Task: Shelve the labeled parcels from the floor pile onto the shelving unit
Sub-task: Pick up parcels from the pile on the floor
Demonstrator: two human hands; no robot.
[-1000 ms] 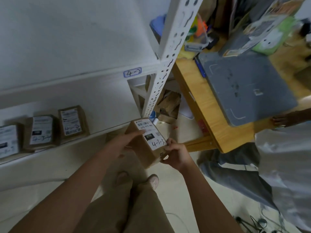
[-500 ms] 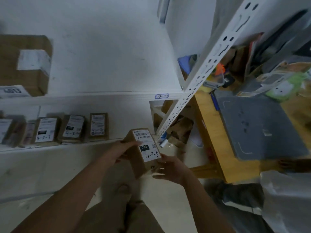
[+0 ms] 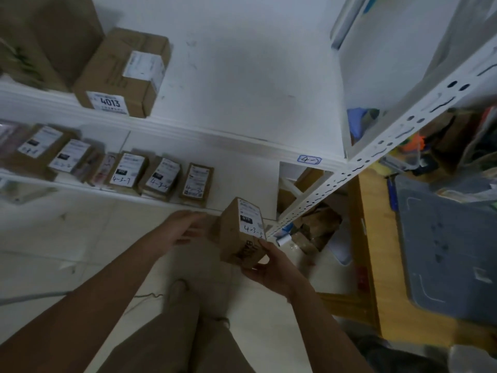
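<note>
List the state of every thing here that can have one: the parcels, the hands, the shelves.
held parcel, closed, tilted, in the air before the lower shelf.
right hand, grips the held parcel's lower end.
left hand, fingers relaxed beside the held parcel; contact unclear.
4013 box, closed, resting on the upper shelf.
row of parcels, standing on the lower shelf, labels facing out.

Probably stockroom: shelving unit, labeled parcels

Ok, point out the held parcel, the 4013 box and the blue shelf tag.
held parcel (image 3: 250, 217), head view, its white label.
4013 box (image 3: 113, 74), head view, brown top face.
blue shelf tag (image 3: 309, 159), head view, tag's centre.
</note>
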